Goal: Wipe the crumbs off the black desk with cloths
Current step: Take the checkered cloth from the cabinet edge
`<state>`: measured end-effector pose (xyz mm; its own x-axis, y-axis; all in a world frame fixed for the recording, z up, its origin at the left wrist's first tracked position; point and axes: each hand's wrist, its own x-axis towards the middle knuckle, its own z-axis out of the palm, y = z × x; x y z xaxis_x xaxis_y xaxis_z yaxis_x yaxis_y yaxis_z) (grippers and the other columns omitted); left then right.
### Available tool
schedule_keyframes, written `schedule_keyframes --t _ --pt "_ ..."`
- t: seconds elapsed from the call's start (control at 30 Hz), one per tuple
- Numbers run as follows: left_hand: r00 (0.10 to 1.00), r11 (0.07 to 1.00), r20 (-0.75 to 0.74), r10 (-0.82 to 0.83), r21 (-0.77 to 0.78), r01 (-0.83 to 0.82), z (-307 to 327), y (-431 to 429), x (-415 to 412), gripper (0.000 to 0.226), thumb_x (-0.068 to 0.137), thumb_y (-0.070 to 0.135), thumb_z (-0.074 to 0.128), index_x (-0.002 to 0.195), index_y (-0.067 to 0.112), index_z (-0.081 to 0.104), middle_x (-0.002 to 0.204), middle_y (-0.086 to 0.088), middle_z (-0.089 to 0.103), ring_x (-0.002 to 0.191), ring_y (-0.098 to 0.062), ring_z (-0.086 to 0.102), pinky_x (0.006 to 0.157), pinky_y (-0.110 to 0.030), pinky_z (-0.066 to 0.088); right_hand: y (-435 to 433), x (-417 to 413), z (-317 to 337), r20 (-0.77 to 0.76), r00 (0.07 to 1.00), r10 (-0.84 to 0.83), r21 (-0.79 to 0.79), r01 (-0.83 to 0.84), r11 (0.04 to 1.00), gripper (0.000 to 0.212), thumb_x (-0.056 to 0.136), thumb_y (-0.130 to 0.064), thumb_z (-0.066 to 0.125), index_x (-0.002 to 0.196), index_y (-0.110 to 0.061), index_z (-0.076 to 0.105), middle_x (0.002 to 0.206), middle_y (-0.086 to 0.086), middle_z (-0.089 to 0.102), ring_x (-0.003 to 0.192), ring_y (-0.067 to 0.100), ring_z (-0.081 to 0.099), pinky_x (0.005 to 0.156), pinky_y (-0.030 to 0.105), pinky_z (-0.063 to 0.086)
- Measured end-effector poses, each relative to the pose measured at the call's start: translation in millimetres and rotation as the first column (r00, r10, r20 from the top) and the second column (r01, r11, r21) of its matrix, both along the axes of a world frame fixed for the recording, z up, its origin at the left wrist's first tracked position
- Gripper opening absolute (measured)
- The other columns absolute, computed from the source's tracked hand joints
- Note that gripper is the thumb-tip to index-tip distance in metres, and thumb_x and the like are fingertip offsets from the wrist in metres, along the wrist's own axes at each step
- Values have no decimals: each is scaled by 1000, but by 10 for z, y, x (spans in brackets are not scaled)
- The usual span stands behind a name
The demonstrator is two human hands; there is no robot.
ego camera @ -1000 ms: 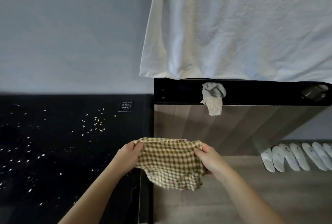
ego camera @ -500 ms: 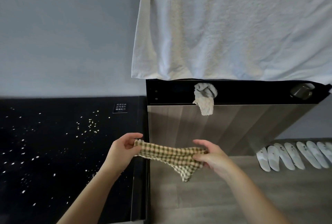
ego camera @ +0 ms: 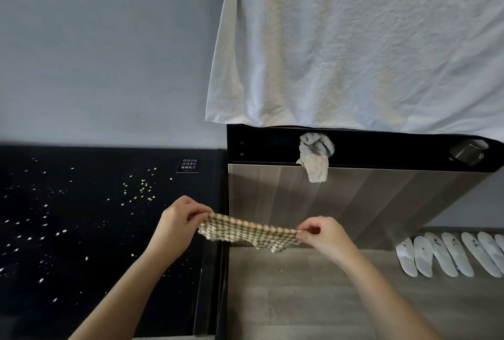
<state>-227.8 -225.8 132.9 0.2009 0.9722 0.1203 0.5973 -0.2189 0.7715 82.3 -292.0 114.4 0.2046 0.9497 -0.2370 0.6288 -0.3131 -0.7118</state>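
Small tan-and-green checked woven cloth (ego camera: 246,233) is stretched as a narrow band btwn both hands, held in the air over the gap at the desk's right edge, approx 6 o'clock in view; left hand (ego camera: 178,223) pinches its left end, thumb and fingers closed on the fabric; right hand (ego camera: 323,237) pinches the right end the same way, fingertips shut on the hem. Glossy black desk top (ego camera: 81,230) lies at 8–9 o'clock, pale crumbs (ego camera: 141,189) scattered across it, none wiped yet.

Handling, as a judgement: cloth looks light, soft, limp; sags wherever unsupported, lower edge droops near the right hand; not slippery, not fragile; best taken by corners/hem to spread, or bunched in one palm w/ flat fingers on top for wiping. Crumbs prob. loose and dry; likely to skid on the smooth top, so sweep toward one edge.

Vs 0.5 s ago: cloth pulled tauter and flatter, less hanging belly; hands a bit further apart; vs 1 s ago it hung open as a square, now doubled over. Grey rag (ego camera: 315,155) on the black shelf at 1 o'clock unchanged.
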Motion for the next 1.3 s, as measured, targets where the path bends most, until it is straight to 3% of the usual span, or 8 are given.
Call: schedule_keyframes --t 0.1,0.2,0.3,0.47,0.57,0.83,1.0,1.3 --pt "1000 1000 10 15 15 -16 21 31 -26 15 91 15 63 85 25 71 92 14 66 85 6 59 70 -4 42 35 52 60 -73 995 73 120 -64 991 10 87 -22 69 77 -25 69 102 -15 62 95 0 59 85 19 42" --pt "1000 997 10 10 -74 -9 87 54 -17 21 95 21 54 78 24 66 70 12 64 65 4 56 60 -8 41 86 103 148 -254 962 101 141 -67 988 13 95 -23 59 83 -21 64 81 -16 61 74 3 55 72 21 42" --pt "980 970 170 107 -236 -65 108 101 56 30 98 23 50 71 18 62 60 8 54 60 -4 50 57 -18 43 172 53 187 -460 888 -5 96 55 994 17 97 -26 56 85 -20 66 74 -4 57 71 11 53 65 28 44" --pt "779 659 480 403 -743 117 106 39 163 32 99 31 48 98 5 67 94 -11 72 86 -23 69 75 -35 51 238 28 217 -816 538 -210 -235 22 972 20 89 -8 65 107 -1 66 88 8 72 73 16 69 59 26 56" --pt "833 676 427 351 -731 90 1 -53 166 22 91 15 62 109 2 64 106 -15 71 89 -23 69 74 -36 55 244 46 103 -784 574 -238 -295 -7 956 26 84 6 66 110 2 61 92 12 74 78 19 71 61 27 58" --pt "883 831 260 390 -512 -216 -188 -281 126 9 87 22 68 88 13 68 83 0 70 77 -13 66 61 -25 50 269 12 -159 -697 670 -257 -311 40 949 20 85 10 63 101 -2 63 85 8 71 70 17 68 53 25 54" --pt "843 847 380 380 -509 -153 -164 -290 21 11 91 16 62 97 8 69 92 -7 73 87 -21 70 78 -34 57 326 -18 -176 -736 649 -192 -227 30 973 11 88 0 63 94 -9 63 86 3 66 77 13 62 71 23 52" --pt "822 854 373 430 -464 -237 -190 -157 -264 11 92 19 62 90 12 70 80 1 73 78 -14 68 69 -27 51 472 -309 -169 -792 569 -222 -264 8 964 18 83 1 67 101 -3 68 94 10 72 89 23 64 87 39 47"
